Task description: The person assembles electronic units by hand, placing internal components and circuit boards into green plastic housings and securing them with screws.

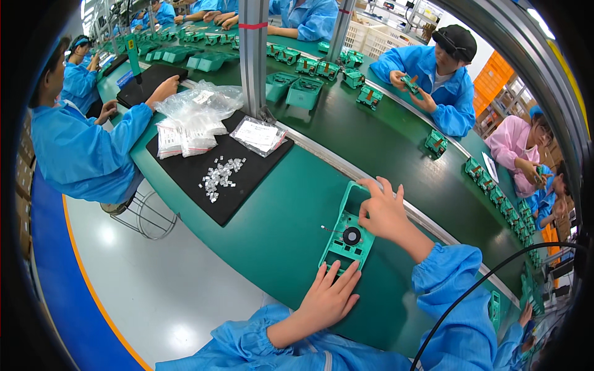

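Resting flat on the green worktop (291,216), the teal plastic housing (348,232) lies between your hands. Your left hand (329,298) presses its near end, fingers spread, gripping nothing. Your right hand (385,213) pinches its far edge beside the small black fan (351,235).

A green plastic housing (348,232) lies flat on the dark green workbench, its long axis running from the person's near side up toward the metal rail. The shell is long and roughly rectangular, with a large open window at its far end and smaller rectangular cut-outs at the near end. A small round black part (351,235) with a pale centre sits in its middle section, and a thin wire (331,229) runs out from it to the left, onto the bench surface.
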Action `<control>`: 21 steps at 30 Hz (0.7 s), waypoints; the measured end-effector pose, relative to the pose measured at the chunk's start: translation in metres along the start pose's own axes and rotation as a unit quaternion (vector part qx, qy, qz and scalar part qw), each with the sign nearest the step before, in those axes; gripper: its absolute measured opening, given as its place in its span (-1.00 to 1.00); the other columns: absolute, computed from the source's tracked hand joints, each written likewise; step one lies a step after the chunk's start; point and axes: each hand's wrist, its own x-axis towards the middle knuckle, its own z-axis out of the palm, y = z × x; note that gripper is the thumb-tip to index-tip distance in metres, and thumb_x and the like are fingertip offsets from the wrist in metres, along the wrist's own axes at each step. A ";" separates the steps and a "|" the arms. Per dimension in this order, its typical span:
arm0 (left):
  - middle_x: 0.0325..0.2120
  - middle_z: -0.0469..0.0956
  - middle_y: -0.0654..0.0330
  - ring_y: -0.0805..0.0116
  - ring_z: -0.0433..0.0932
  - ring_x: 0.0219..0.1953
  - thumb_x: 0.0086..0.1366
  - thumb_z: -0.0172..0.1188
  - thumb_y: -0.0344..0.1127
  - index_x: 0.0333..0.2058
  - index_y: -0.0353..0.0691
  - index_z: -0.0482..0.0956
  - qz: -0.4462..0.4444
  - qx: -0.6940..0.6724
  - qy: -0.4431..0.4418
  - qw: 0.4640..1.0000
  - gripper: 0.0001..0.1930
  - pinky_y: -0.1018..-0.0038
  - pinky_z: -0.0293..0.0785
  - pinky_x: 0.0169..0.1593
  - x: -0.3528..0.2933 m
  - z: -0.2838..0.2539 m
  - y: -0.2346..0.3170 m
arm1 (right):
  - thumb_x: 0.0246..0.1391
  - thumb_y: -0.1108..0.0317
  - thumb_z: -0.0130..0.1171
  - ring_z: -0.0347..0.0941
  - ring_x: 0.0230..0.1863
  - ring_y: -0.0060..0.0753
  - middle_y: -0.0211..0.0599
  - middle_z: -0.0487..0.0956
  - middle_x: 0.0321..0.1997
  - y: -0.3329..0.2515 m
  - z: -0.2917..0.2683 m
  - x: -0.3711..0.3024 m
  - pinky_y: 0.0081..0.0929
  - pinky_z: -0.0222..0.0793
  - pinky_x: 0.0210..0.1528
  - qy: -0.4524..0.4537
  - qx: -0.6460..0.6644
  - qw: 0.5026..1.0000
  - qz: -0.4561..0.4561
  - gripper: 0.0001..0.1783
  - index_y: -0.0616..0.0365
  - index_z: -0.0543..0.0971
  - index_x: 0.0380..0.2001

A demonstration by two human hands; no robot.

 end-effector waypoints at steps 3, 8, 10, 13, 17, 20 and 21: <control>0.11 0.21 0.21 0.00 0.20 0.09 0.11 0.09 -0.15 -0.02 -0.19 0.37 0.001 -0.003 0.000 1.000 -0.54 0.03 0.10 0.12 0.001 0.002 0.000 | -0.33 0.40 0.20 -0.05 0.23 0.03 -0.40 0.20 0.13 -0.002 0.002 0.003 0.41 -0.21 0.11 -0.004 -0.005 1.000 0.026 -0.98 0.05 0.55 -0.69; 0.10 0.23 0.19 -0.03 0.21 0.09 0.11 0.09 -0.16 -0.01 -0.19 0.37 0.009 0.000 0.004 1.000 -0.54 0.02 0.10 0.12 -0.003 -0.001 -0.006 | -0.32 0.38 0.25 0.00 0.21 -0.04 -0.44 0.26 0.09 0.006 -0.008 0.008 0.20 -0.02 0.08 -0.051 0.003 0.997 0.063 -0.88 -0.02 0.55 -0.58; 0.10 0.24 0.18 -0.04 0.22 0.08 0.11 0.09 -0.16 -0.01 -0.19 0.37 0.015 -0.001 0.005 1.000 -0.54 0.02 0.10 0.12 -0.004 -0.001 -0.006 | -0.32 0.45 0.20 0.05 0.19 -0.06 -0.44 0.25 0.12 0.028 -0.005 0.004 0.14 -0.01 0.13 -0.010 0.125 0.990 -0.064 -0.79 -0.08 0.58 -0.49; 0.09 0.24 0.17 -0.05 0.24 0.07 0.09 0.10 -0.18 -0.03 -0.18 0.38 0.022 -0.006 0.006 1.000 -0.55 0.02 0.10 0.12 -0.004 -0.003 -0.009 | -0.28 0.45 0.16 0.08 0.18 -0.08 -0.46 0.28 0.10 0.037 -0.010 -0.029 0.06 0.04 0.12 0.093 -0.081 0.978 -0.169 -0.79 -0.11 0.57 -0.47; 0.09 0.24 0.11 -0.13 0.15 0.11 0.02 0.17 -0.22 -0.06 -0.15 0.41 0.053 -0.003 -0.035 0.998 -0.55 -0.02 0.02 0.13 0.005 -0.004 -0.007 | -0.29 0.31 0.16 0.22 0.02 -0.15 -0.54 0.36 -0.01 0.060 0.014 -0.079 -0.16 0.21 -0.03 0.267 -0.081 0.942 -0.186 -0.86 -0.04 0.50 -0.52; 0.14 0.15 0.01 -0.24 0.03 0.15 -0.01 0.14 -0.31 -0.03 -0.16 0.38 0.000 -0.020 -0.046 0.999 -0.52 0.02 -0.07 0.17 0.003 -0.013 -0.010 | -0.25 0.31 0.13 0.24 -0.25 -0.31 -0.56 0.39 -0.27 0.057 0.029 -0.146 -0.38 0.22 -0.22 0.324 -0.057 0.939 -0.099 -0.85 -0.02 0.47 -0.49; 0.16 0.09 -0.03 -0.27 -0.04 0.18 0.02 0.10 -0.33 0.00 -0.19 0.35 -0.037 -0.037 -0.047 0.998 -0.51 0.04 -0.10 0.19 0.002 -0.013 -0.011 | -0.24 0.32 0.15 0.24 -0.27 -0.32 -0.56 0.39 -0.32 0.056 0.036 -0.174 -0.41 0.20 -0.23 0.307 -0.050 0.950 -0.036 -0.85 -0.02 0.47 -0.48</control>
